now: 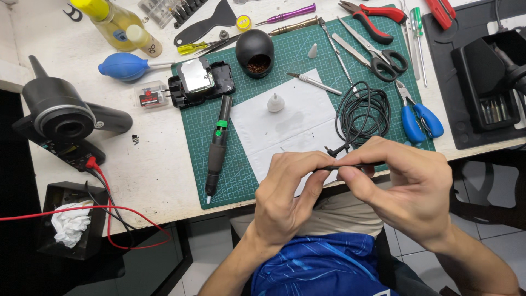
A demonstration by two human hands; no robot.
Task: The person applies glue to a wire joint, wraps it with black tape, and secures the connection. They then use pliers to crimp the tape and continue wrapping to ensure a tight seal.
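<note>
One head-worn camera looks steeply down, close over the green cutting mat (285,66).

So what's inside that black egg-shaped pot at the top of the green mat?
Through the opening of the black egg-shaped pot shows a tangle of brownish, coppery curls. How deep they go cannot be seen; the dark shell covers the rest. It stands on the green mat.

Workbench is a white tabletop (153,175), a bit scuffed, with a green gridded cutting mat (285,60) on it and a black rubber mat (466,22) at the far corner. Pale grey tiled floor (487,235) underneath, even bright lighting overhead
</note>
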